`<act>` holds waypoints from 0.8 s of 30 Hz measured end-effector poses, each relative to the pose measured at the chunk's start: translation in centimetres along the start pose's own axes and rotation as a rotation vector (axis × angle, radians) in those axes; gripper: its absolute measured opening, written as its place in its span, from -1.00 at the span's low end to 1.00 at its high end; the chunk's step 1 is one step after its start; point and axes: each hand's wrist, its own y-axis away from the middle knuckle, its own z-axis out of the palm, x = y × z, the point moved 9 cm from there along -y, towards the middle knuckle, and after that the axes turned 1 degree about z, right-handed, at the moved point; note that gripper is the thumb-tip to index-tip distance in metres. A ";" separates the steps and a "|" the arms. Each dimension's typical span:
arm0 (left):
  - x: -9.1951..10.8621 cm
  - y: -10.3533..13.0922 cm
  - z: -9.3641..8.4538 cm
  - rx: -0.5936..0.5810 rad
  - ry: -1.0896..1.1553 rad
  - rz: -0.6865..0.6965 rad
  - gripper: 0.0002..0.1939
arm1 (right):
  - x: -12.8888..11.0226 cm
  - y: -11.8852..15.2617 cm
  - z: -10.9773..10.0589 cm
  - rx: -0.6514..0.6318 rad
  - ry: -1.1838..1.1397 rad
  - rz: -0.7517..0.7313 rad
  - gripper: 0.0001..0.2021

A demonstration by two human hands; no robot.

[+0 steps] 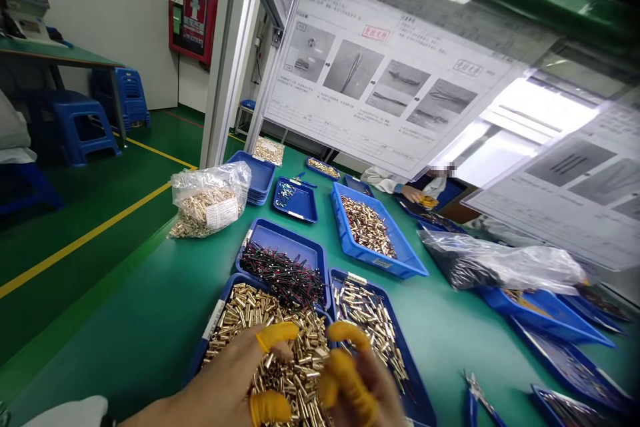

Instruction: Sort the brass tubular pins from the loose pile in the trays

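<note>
My left hand (235, 370), with yellow finger cots, is over a blue tray (216, 320) heaped with short brass tubes (257, 307). Its thumb and fingers are apart, with tubes showing in the gap. My right hand (363, 377), also in yellow cots, is at the same tray's right side, its fingers curled together and blurred. Anything small in them is hidden. Behind is a tray (313, 250) of thin black and red wired parts (285, 273). To the right, another tray (400, 340) holds slim brass pieces with wires (367, 313).
A deep blue bin (405, 260) of brass parts stands farther back, and a clear bag (210, 200) of parts lies at left. Pliers (477, 400) rest at front right beside more trays (565, 357). A co-worker's hand (414, 193) shows across the table; printed sheets (350, 120) hang above.
</note>
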 end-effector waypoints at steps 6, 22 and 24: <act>3.0 0.2 4.9 -0.259 -0.499 0.470 -0.84 | -6.3 -2.8 -9.3 0.460 0.899 -0.217 -0.74; -3.0 -2.3 -2.5 -0.020 -0.273 -0.106 -0.79 | -4.7 -8.1 3.2 0.216 1.154 -0.551 -0.90; -2.9 -2.3 -2.7 0.000 -0.184 -0.139 -0.80 | -4.8 -7.8 3.1 0.216 1.144 -0.551 -0.90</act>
